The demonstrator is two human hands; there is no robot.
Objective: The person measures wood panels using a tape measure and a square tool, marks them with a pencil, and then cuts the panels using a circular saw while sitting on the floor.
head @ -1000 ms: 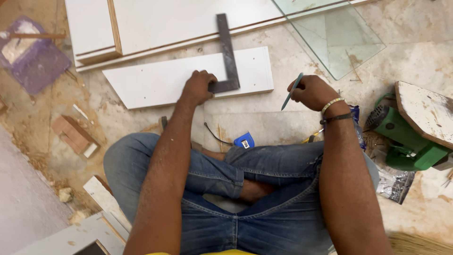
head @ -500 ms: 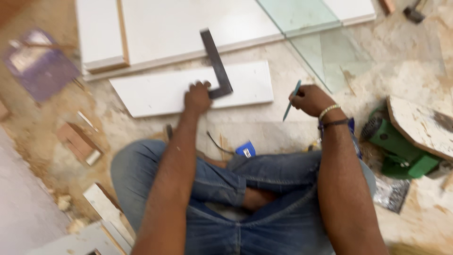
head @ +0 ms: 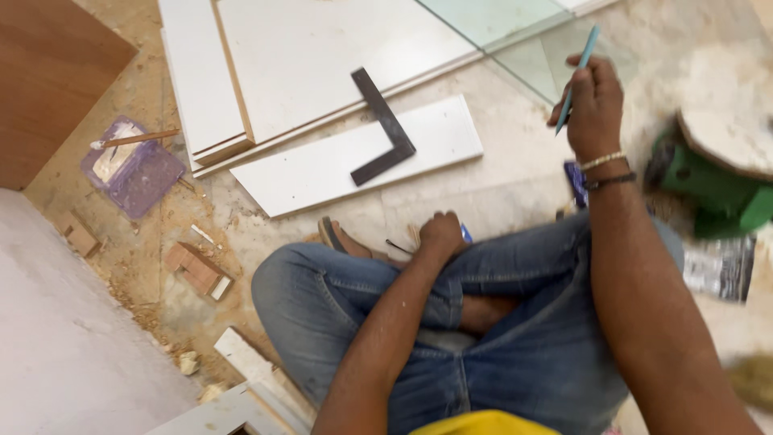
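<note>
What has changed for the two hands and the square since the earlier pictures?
The left hand let go of the metal square and drew back to the knee. The right hand lifted away from the white board, toward the glass sheet. Its grip on the blue pencil and the square's place stayed.

One pencil (head: pixel 576 71), one square (head: pixel 385 129), two glass panes (head: pixel 515 24)

Teal pencil (head: pixel 578 68): slim, held tilted, tip down, over floor near glass sheet. Dark metal try square (head: pixel 384 129): L-shaped, flat across narrow white board (head: pixel 322 169), corner toward the person, untouched
</note>
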